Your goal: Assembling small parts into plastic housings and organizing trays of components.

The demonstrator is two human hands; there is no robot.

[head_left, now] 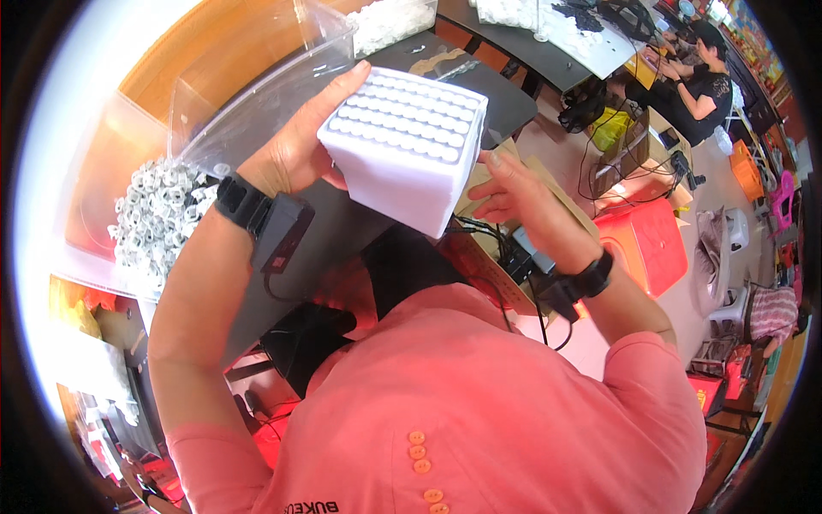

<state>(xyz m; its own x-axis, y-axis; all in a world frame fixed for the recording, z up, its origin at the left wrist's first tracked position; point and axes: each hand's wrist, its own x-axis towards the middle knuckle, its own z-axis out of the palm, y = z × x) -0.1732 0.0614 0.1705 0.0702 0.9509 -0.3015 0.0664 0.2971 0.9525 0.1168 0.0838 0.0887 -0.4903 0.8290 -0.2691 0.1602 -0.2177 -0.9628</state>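
We see a white foam block (404,147) held up at centre of the frame, tilted, its top face packed w/ rows of small round white caps; our left hand (295,146) wraps its left side, fingers (342,86) spread along the upper edge, palm flat against the wall, so a broad open clasp, not a pinch; our right hand (522,201) sits at the block's lower right corner, fingertips (492,160) touching the side, fingers loosely curled, thumb hidden so we can't tell how firmly it presses; both wrists carry black bands w/ a small black box on the left one; upper left, a clear plastic bin (257,77) stands just behind the left hand; at left, a heap of small white plastic parts (158,214) lies in another clear tray; upper right, another person (698,77) sits at a dark table (514,43), well apart.
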